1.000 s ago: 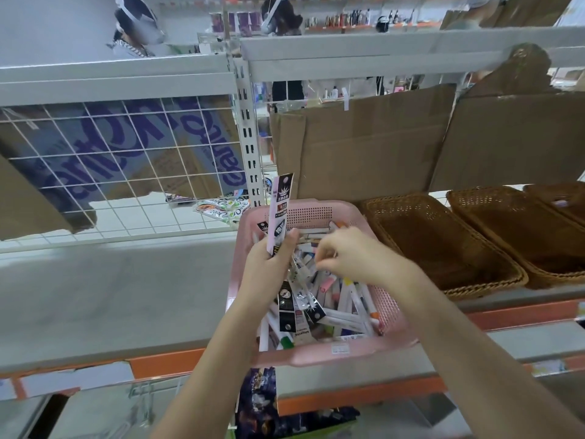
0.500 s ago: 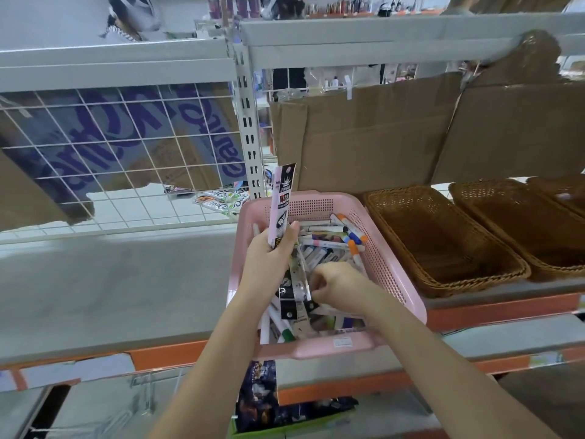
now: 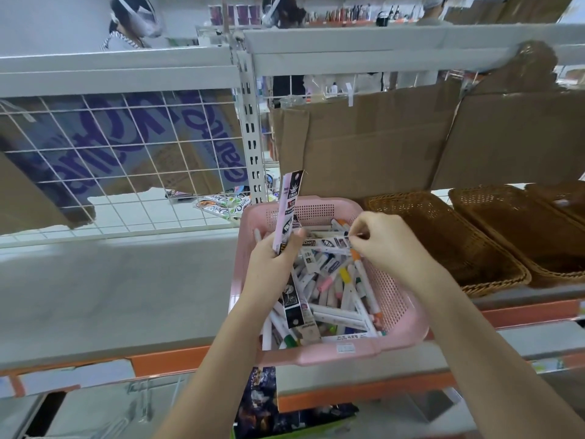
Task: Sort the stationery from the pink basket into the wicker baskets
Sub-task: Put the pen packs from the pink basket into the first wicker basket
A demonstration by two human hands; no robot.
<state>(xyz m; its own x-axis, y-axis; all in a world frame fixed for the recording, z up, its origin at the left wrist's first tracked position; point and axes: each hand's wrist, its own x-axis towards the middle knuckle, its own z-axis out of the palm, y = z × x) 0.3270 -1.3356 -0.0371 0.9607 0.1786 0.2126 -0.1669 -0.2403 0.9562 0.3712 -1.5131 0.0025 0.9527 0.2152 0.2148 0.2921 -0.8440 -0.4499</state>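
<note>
Hands over the pink basket

Pink basket (image 3: 319,353) holds loose markers. Above it, the left hand (image 3: 272,267) grips upright packaged pens (image 3: 286,213); the right hand (image 3: 384,245) pinches another packet (image 3: 326,242). Wicker baskets (image 3: 443,236) sit just right of it.

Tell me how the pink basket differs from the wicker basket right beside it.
The pink basket is perforated plastic; the wicker basket is brown woven cane. The pink basket is heaped with pens and packets, while the wicker basket looks empty. Both hands work over the pink basket; none is over the wicker basket. Both sit on the same shelf.
</note>
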